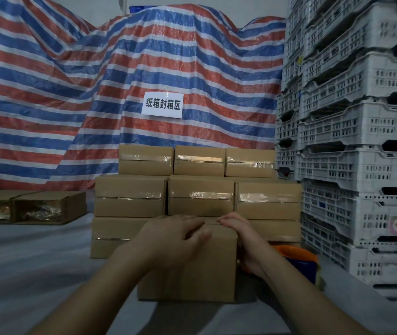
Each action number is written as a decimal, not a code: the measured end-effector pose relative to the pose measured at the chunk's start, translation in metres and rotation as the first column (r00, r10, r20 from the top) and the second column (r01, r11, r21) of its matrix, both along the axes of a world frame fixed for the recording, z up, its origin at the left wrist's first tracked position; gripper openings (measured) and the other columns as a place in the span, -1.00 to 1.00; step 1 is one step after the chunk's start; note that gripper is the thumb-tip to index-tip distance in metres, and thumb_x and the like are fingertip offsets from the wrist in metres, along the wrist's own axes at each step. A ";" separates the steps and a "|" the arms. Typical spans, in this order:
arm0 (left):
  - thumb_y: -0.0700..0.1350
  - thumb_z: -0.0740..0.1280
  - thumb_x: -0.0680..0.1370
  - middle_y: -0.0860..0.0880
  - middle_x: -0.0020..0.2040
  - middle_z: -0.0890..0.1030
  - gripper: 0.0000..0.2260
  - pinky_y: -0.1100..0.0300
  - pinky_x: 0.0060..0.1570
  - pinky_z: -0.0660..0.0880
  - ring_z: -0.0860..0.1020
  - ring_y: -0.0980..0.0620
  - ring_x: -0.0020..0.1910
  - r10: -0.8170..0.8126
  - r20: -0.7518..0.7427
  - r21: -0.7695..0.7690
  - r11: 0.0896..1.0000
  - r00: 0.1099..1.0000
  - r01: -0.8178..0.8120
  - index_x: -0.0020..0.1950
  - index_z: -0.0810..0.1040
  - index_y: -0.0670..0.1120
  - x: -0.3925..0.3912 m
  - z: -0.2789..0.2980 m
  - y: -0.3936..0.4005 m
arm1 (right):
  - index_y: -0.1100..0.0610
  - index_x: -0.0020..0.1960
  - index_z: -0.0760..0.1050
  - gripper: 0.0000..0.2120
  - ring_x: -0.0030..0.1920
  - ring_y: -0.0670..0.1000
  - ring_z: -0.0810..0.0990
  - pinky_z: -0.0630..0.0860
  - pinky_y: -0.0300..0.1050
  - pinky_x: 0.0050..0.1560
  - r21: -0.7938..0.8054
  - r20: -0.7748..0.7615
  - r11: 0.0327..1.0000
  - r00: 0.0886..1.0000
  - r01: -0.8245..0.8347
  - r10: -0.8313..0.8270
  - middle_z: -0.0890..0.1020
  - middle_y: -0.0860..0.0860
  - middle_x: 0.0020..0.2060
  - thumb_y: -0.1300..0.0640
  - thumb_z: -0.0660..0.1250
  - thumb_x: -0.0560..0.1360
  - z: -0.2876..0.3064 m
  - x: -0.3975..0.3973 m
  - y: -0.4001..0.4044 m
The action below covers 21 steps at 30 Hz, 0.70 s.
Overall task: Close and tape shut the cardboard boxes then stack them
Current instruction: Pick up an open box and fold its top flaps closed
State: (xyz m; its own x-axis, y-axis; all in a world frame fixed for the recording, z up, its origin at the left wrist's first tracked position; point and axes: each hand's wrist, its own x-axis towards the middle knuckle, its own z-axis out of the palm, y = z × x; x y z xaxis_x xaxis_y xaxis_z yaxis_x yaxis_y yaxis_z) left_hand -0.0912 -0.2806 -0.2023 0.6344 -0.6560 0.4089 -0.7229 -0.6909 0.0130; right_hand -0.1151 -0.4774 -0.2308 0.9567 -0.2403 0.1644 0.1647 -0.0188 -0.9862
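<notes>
A brown cardboard box stands on the grey floor right in front of me, its top flaps down. My left hand lies across the top of it, fingers spread and slightly bent over the far edge. My right hand presses along the box's right top edge with fingertips meeting the left hand's near the seam. An orange and blue tape dispenser sits on the floor just right of the box, partly behind my right forearm. Behind the box rises a stack of taped boxes, three rows high.
Two open-ended cardboard boxes lie on the floor at the left. Tall stacks of white plastic crates wall off the right side. A striped red, white and blue tarp with a white sign hangs behind.
</notes>
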 end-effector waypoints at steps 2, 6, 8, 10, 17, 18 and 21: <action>0.35 -0.06 0.59 0.14 0.46 0.36 -0.48 0.09 0.27 0.30 0.35 0.11 0.38 0.006 -0.028 -0.011 1.000 1.000 -0.007 0.52 0.18 0.23 0.003 -0.001 0.004 | 0.00 0.04 0.60 -0.79 0.08 0.16 0.59 0.55 0.02 0.00 -0.115 -0.070 0.992 0.996 0.042 -0.050 0.63 0.14 0.07 -0.11 0.32 0.58 0.008 -0.001 -0.007; 0.37 -0.08 0.58 0.15 0.48 0.34 -0.46 0.08 0.29 0.29 0.32 0.10 0.41 0.006 -0.056 0.004 1.000 0.998 -0.006 0.53 0.15 0.24 0.004 -0.004 0.005 | -0.08 -0.01 0.46 -0.88 -0.11 -0.10 0.58 0.55 -0.15 -0.13 -0.668 0.249 0.618 0.907 0.414 -0.338 0.60 -0.05 -0.08 -0.11 0.27 0.61 0.006 -0.013 -0.047; 0.37 -0.09 0.58 0.15 0.50 0.32 -0.45 0.08 0.29 0.29 0.32 0.09 0.42 0.014 -0.050 0.001 1.000 0.999 -0.014 0.54 0.14 0.24 0.003 -0.004 0.005 | -0.10 0.00 0.40 -0.78 -0.12 -0.14 0.55 0.56 -0.15 -0.15 -0.811 0.345 0.341 0.859 0.476 -0.378 0.55 -0.10 -0.08 -0.23 0.26 0.57 -0.001 -0.025 -0.069; 0.37 -0.08 0.58 0.16 0.50 0.31 -0.45 0.07 0.30 0.29 0.31 0.10 0.43 0.016 -0.054 -0.002 1.000 0.998 -0.016 0.54 0.15 0.23 0.002 -0.003 0.005 | -0.09 0.09 0.37 -0.58 -0.09 -0.11 0.54 0.54 -0.13 -0.13 -0.894 0.388 0.021 0.798 0.447 -0.462 0.53 -0.07 0.00 -0.41 0.14 0.51 -0.013 -0.035 -0.088; 0.37 -0.07 0.58 0.15 0.51 0.29 -0.44 0.07 0.31 0.28 0.29 0.09 0.45 0.008 -0.078 0.006 1.000 0.997 -0.007 0.54 0.15 0.22 0.004 -0.002 0.004 | -0.01 -0.20 0.53 -0.30 -0.29 -0.12 0.58 0.57 -0.18 -0.22 -0.972 0.208 -0.037 0.780 0.232 -0.590 0.59 -0.10 -0.30 -0.60 0.00 0.40 -0.039 -0.052 -0.103; 0.37 -0.07 0.57 0.15 0.51 0.30 -0.44 0.07 0.31 0.28 0.29 0.09 0.45 0.006 -0.097 0.006 1.000 0.995 -0.005 0.54 0.16 0.22 0.005 -0.001 0.005 | -0.01 -0.22 0.53 -0.31 -0.31 -0.13 0.57 0.56 -0.19 -0.25 -0.964 0.245 -0.055 0.781 0.262 -0.575 0.58 -0.11 -0.32 -0.61 0.01 0.39 -0.040 -0.052 -0.102; 0.38 -0.07 0.57 0.13 0.49 0.34 -0.43 0.07 0.29 0.27 0.32 0.07 0.43 0.001 -0.220 -0.045 0.999 0.976 -0.011 0.54 0.18 0.21 0.007 0.004 0.005 | -0.01 -0.25 0.49 -0.35 -0.42 -0.17 0.54 0.41 -0.28 -0.45 -0.932 0.305 -0.009 0.768 0.363 -0.564 0.56 -0.09 -0.41 -0.58 0.05 0.40 -0.027 -0.050 -0.096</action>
State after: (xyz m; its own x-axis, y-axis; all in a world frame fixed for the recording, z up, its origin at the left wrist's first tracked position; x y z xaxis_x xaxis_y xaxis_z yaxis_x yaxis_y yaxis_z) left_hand -0.0844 -0.2756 -0.1978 0.7161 -0.6355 0.2888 -0.6944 -0.6905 0.2025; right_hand -0.1653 -0.5735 -0.2578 0.7340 -0.4013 0.5478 -0.4011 -0.9072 -0.1271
